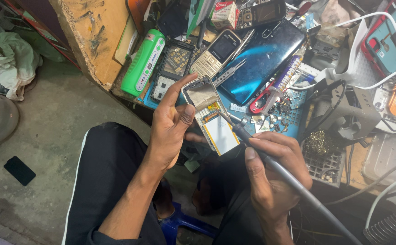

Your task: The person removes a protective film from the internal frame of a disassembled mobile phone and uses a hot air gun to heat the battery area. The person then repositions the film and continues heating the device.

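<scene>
My left hand (173,124) grips an opened small phone (209,115), its back cover off, with a metal shield and a white battery showing. My right hand (275,170) holds a grey soldering iron (252,143) like a pen. The iron's tip touches the phone's board near the middle. Its grey cable runs off to the lower right. Both hands hover above my lap, in front of the workbench edge.
The cluttered bench holds a gold keypad phone (216,52), a dark blue phone back (261,59), a green torch (144,61), tweezers (229,72), a glue tube (282,81), a brass wool cleaner (318,143) and a white cable (379,27). Concrete floor lies at the left.
</scene>
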